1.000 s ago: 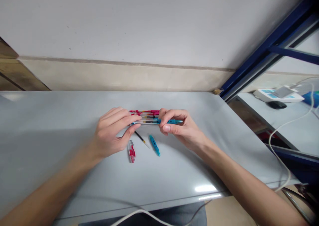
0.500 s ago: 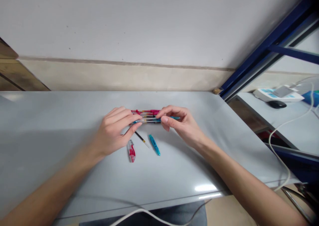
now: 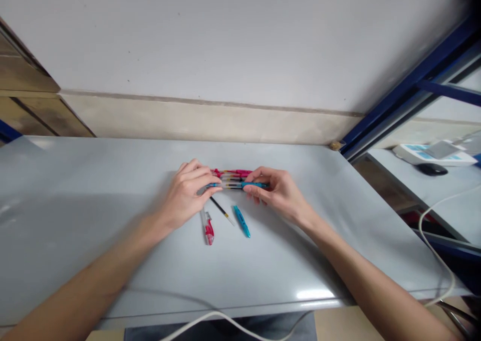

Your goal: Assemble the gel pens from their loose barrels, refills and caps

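A clear pen with blue ends [image 3: 235,185] lies level between my hands at the near side of a row of pens. My left hand [image 3: 193,188] pinches its left end, and my right hand [image 3: 272,190] grips its blue right part. Behind it are pens with pink parts [image 3: 242,173], partly hidden by my fingers. Nearer to me on the table rest a dark refill with a yellowish section [image 3: 222,209], a blue pen barrel piece [image 3: 241,221] and a clear and red pen piece [image 3: 209,229].
The grey table [image 3: 93,220] meets a wall behind. A white cable [image 3: 432,245] hangs on the right and loops along the front edge. At the right, a second table holds a black mouse [image 3: 432,169] and a white device [image 3: 406,153]. A blue frame [image 3: 406,80] stands between.
The camera view has shifted, so the table and loose parts appear further right. My right fingers have settled around the blue part of the pen, lower against the row.
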`<state>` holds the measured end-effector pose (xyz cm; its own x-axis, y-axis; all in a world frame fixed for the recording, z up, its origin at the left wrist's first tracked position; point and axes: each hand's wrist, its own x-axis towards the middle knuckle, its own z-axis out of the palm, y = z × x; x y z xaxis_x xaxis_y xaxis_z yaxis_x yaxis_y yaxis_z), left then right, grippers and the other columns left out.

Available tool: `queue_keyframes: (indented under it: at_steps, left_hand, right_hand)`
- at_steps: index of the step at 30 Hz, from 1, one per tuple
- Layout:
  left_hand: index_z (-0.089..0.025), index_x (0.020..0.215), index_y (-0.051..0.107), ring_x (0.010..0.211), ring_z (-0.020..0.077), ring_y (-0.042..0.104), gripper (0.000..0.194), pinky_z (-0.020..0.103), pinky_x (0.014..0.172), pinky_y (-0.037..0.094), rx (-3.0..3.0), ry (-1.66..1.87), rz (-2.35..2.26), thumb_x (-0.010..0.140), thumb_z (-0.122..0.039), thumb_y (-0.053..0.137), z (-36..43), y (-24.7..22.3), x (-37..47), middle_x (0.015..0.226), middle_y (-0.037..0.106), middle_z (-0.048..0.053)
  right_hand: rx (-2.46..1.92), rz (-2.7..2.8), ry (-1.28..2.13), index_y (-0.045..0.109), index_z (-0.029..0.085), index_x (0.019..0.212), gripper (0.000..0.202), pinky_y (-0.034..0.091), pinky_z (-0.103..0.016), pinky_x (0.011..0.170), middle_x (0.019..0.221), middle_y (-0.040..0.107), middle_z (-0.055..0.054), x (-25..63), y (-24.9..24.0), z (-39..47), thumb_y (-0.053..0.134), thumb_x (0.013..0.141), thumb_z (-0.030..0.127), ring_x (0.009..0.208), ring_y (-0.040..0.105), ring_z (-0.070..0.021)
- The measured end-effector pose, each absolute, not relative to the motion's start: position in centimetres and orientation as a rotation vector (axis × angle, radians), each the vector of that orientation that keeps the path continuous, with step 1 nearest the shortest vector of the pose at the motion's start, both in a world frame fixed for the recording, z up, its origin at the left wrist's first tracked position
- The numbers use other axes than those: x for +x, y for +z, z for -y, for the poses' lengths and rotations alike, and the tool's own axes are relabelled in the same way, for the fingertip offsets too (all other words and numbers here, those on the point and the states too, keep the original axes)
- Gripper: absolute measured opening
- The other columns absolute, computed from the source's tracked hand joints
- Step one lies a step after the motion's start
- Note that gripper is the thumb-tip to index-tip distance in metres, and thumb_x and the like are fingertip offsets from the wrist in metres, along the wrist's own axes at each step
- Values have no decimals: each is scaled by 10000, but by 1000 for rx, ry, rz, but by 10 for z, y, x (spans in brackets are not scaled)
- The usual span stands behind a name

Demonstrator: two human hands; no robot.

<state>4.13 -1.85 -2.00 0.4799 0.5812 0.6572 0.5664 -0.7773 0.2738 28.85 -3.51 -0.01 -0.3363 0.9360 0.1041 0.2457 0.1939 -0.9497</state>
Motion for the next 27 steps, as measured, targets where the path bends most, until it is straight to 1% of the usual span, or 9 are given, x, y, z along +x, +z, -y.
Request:
queue_keyframes:
  at_steps: [3,7,9,13,18,20,22,24,27]
  left_hand:
    - [-182,900,718,859,195,562,52,354,793,440,2723,1229,-1018,926,-204,680,17,-21,41,816,725,26]
    - [-182,898,723,851,194,561,68,358,790,435,2740,1226,-1033,934,-204,669,17,-19,41,798,724,24]
    - [-184,914,727,877,197,564,62,364,817,440,2725,1187,-1030,931,-219,679,16,-20,40,830,734,27]
    - [-196,946,742,941,206,562,81,373,869,449,2710,1049,-1013,916,-261,705,13,-24,38,916,735,37]
    - [-201,953,740,979,212,570,149,358,879,451,2698,946,-985,955,-317,647,10,-19,33,966,711,57]
    - [-187,894,723,911,193,572,215,334,842,446,2667,966,-1050,993,-295,566,12,-13,29,910,696,59]
    - [-178,748,679,730,152,524,328,293,713,413,2640,911,-1165,1001,-292,505,14,-7,26,744,629,30]
    - [-183,618,626,551,116,374,402,272,583,309,2601,715,-1341,975,-313,495,17,-1,23,574,464,-27]
    - [-178,570,631,483,95,201,429,248,541,176,2486,282,-1440,925,-387,511,21,2,22,539,252,-67]
  right_hand:
    - [-1183,1787,1177,657,162,850,264,401,-259,552,638,629,4,289,1,36,675,918,417,558,509,-118]
    - [-1260,1957,1034,612,166,723,399,316,-262,543,597,540,26,291,3,38,567,983,465,543,397,-102]
    - [-1245,2064,918,616,168,746,383,316,-264,568,656,550,18,292,5,38,539,1004,440,583,411,-109]
    - [-1165,2291,702,640,165,798,251,353,-269,641,835,616,-29,295,8,34,583,986,323,694,491,-135]
    - [-1131,2523,631,632,172,791,199,354,-269,651,785,624,-25,301,4,28,611,962,272,701,509,-146]
    - [-1186,2547,586,610,182,772,206,342,-267,635,753,614,-11,302,1,27,625,952,282,673,496,-140]
    - [-1266,2548,522,600,192,779,193,323,-266,613,734,603,1,303,0,28,644,936,295,643,481,-135]
    - [-1335,2537,454,607,201,840,152,298,-267,587,733,601,8,302,-1,30,670,916,317,617,470,-131]
    - [-1370,2483,363,606,202,947,130,278,-268,574,761,611,2,295,0,37,646,937,326,606,474,-131]
